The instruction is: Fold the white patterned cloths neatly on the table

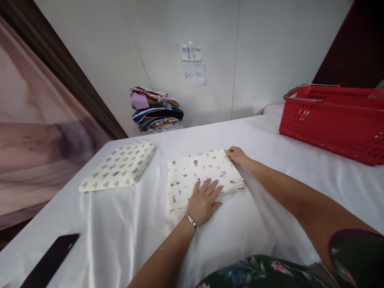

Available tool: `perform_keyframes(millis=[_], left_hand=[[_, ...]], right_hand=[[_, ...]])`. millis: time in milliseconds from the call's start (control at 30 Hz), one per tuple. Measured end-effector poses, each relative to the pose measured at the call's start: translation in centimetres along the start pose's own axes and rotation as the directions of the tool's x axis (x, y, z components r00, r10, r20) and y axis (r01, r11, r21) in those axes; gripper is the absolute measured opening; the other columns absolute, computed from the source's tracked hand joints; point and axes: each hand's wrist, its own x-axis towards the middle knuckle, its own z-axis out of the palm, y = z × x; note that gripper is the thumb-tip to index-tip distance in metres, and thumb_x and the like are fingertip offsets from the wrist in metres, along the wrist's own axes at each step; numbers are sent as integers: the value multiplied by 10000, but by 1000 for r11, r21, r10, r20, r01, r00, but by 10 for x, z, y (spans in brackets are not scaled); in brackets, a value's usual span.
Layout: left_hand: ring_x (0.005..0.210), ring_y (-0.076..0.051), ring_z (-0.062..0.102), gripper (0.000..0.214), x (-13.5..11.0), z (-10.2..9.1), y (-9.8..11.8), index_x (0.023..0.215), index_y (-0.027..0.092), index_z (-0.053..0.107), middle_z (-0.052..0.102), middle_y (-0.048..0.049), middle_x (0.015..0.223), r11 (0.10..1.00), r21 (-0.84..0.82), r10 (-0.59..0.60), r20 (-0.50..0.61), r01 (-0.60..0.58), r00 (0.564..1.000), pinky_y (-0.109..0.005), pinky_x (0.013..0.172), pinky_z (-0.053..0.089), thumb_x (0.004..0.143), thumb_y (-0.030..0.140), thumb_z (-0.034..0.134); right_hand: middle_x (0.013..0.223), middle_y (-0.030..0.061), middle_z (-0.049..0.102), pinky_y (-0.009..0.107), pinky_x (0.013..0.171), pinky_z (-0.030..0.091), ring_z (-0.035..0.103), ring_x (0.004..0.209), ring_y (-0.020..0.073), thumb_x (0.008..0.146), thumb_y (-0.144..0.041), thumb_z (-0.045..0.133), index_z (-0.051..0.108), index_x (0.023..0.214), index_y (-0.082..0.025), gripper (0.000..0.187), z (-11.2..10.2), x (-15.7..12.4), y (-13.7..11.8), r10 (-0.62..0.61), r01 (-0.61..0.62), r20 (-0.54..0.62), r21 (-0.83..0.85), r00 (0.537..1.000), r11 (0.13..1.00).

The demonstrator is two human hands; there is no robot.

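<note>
A folded white cloth with small printed figures (pixel 198 172) lies in the middle of the white-covered table (pixel 120 224). My left hand (pixel 204 202) rests flat on its near edge, fingers stretched out and together; a silver bracelet is on that wrist. My right hand (pixel 237 155) touches the cloth's far right corner with curled fingers that seem to pinch the edge. A second folded cloth with a heart-like print (pixel 120 167) lies to the left, apart from both hands.
A red plastic basket (pixel 333 120) with a metal handle stands at the right back of the table. A stack of folded colourful clothes (pixel 156 110) sits against the white wall. A dark phone (pixel 49 260) lies at the near left edge. Paper notes hang on the wall.
</note>
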Motion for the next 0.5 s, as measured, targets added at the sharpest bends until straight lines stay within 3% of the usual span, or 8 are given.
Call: perform_keyframes(millis=[100, 300, 500], left_hand=[[1312, -252, 278, 507, 0, 0, 0, 1351, 307, 339, 388, -30, 1396, 1000, -14, -4, -1, 4, 1000, -520, 1055, 222, 870, 439, 430], [1295, -249, 313, 463, 3, 1, 3, 1322, 307, 387, 432, -29, 1364, 999, -38, -26, -34, 25, 999, -509, 1062, 218, 873, 407, 440], [1248, -230, 388, 378, 8, 3, 6, 1258, 250, 464, 502, -32, 1304, 992, -79, -103, -83, 97, 991, -477, 1048, 265, 902, 358, 397]], right_hand=[[627, 12, 591, 214, 480, 354, 484, 480, 92, 817, -413, 464, 525, 685, -174, 280, -13, -27, 7, 12, -18, 76, 74, 997, 997], [478, -32, 491, 214, 413, 296, 402, 414, 82, 775, -476, 506, 486, 612, -185, 334, -24, -82, 21, -15, -40, 238, 228, 971, 973], [452, -45, 474, 209, 424, 295, 414, 426, 86, 728, -453, 562, 498, 618, -187, 294, -29, -102, 26, -17, -47, 287, 215, 958, 976]])
